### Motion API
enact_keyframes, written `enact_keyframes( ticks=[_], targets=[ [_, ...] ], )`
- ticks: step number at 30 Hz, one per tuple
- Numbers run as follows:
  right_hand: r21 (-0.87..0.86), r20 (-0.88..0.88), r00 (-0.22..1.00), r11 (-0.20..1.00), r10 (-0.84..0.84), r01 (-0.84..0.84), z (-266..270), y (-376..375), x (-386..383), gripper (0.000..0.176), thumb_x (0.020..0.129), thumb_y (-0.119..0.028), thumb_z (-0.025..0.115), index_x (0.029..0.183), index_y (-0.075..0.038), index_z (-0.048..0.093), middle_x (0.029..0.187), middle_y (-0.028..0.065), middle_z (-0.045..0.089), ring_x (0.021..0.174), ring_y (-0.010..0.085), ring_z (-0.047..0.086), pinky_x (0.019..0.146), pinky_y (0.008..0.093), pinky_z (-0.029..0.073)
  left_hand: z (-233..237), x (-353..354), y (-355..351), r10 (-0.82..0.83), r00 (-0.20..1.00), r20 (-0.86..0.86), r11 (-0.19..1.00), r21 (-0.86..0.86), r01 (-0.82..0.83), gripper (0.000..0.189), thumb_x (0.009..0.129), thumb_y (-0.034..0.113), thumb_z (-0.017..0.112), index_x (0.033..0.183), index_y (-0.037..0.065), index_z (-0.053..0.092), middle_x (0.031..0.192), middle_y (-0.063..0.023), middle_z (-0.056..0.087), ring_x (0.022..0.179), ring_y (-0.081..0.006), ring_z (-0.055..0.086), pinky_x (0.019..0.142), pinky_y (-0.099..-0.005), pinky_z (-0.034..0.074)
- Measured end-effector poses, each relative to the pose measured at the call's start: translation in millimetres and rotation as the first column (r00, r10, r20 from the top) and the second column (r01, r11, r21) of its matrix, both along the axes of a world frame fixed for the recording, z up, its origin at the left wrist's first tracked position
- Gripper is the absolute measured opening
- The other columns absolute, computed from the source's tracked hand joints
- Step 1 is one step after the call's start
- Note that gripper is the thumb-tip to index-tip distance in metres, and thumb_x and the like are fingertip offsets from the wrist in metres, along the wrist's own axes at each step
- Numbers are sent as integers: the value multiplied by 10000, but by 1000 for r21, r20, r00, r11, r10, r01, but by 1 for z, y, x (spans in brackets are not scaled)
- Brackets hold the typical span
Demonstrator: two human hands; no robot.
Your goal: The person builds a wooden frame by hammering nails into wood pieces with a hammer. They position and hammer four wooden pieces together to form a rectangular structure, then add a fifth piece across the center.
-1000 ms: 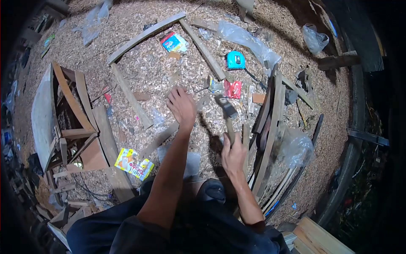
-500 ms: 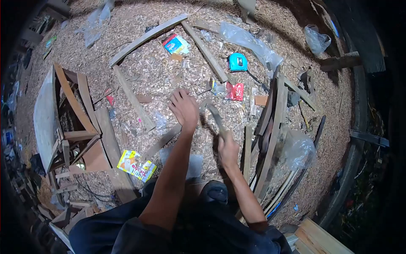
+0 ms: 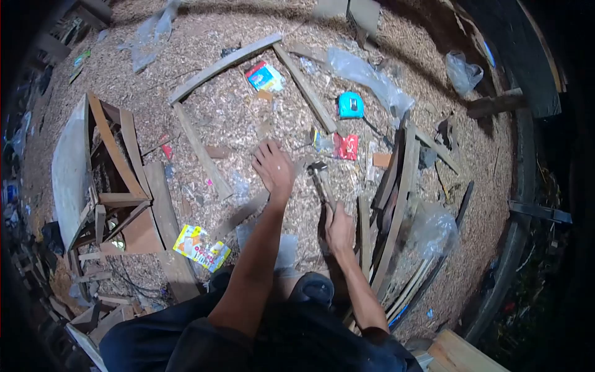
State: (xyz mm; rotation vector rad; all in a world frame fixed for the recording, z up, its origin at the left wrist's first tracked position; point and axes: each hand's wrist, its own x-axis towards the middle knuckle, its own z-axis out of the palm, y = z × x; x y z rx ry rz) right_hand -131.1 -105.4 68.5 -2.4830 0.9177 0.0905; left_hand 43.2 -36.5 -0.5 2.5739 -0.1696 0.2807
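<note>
My right hand (image 3: 340, 230) is wrapped round the wooden handle of a hammer (image 3: 326, 190). The dark hammer head points away from me, just above the ground and right of the strip's far end. My left hand (image 3: 274, 170) lies palm down over a wooden strip (image 3: 243, 214), fingers stretched out and slightly apart. That strip slants from lower left to upper right, partly hidden beneath the hand and forearm. Whether a nail stands near the hammer head, I cannot make out.
Beyond my hands, wooden bars (image 3: 226, 66) form an open frame on the shavings. A turquoise tape measure (image 3: 351, 105) lies right of it. Stacked boards (image 3: 396, 208) flank my right arm, and a wooden structure (image 3: 118, 167) stands at left. A yellow packet (image 3: 201, 248) lies near my knees.
The hammer head, blurred earlier, is now sharper and slightly farther right, and my right hand has come a little nearer me. My left hand stays on the strip. The whole view has shifted slightly.
</note>
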Motion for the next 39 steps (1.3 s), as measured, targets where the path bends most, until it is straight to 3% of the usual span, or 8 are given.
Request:
enact_keyframes(
  ticks=[9,11,20,23,26,31,34,39],
  targets=[
    [4,475,880,1000,-6,4,40,13,-1,133,894,-109,592,937,-4,523,609,230,578,595,427,614,518,489,451,3,1,2,-14,998,61,1000,14,13,189,804,143,550,988,105,535,1011,-83,487,1005,-273,469,895,-404,327],
    [3,-41,998,999,-38,39,-8,-1,0,184,909,-152,586,964,5,506,627,266,582,616,459,609,546,529,456,5,-3,3,-21,1000,5,1000,1,21,194,804,143,548,994,105,531,1014,-85,486,1010,-273,466,893,-408,327],
    [-25,387,921,999,36,-28,28,24,1,185,900,-143,603,967,2,510,637,236,581,575,431,593,532,509,456,1,3,2,-10,1000,-11,1000,10,10,210,796,145,550,1003,109,532,1018,-84,489,1030,-275,461,889,-412,322],
    [-1,-90,996,1000,1,-1,-14,4,-4,180,924,-142,581,972,-4,476,648,261,585,604,465,592,539,529,446,5,-1,0,-21,999,-38,1000,-8,20,222,787,135,549,1006,107,536,1022,-88,488,1068,-274,447,905,-411,309],
    [36,-58,997,998,-48,50,20,14,-8,152,913,-119,584,966,-11,490,648,260,590,615,462,601,540,527,450,2,1,-1,12,1000,-20,1000,29,-12,222,778,127,568,997,113,535,1022,-85,489,1054,-278,454,890,-414,317],
    [69,573,818,998,-48,10,34,26,-8,113,886,-70,592,955,-17,519,657,258,591,623,456,606,534,499,459,-1,1,1,19,1000,-9,999,50,-18,218,780,129,570,996,115,536,1018,-81,490,1041,-278,461,887,-417,319],
    [-10,68,997,999,-46,46,-13,17,-6,176,908,-123,585,1010,9,528,679,276,595,636,444,624,537,497,459,1,-3,1,14,1000,19,999,53,-15,212,785,138,570,994,125,541,1012,-71,498,1025,-267,475,880,-409,333],
    [102,126,982,987,-138,125,22,24,-4,174,916,-133,579,994,17,535,664,272,589,621,437,622,523,504,441,2,1,-2,19,999,46,996,86,-23,199,788,148,570,985,131,545,1000,-67,507,1006,-261,489,877,-406,348]
  ],
)
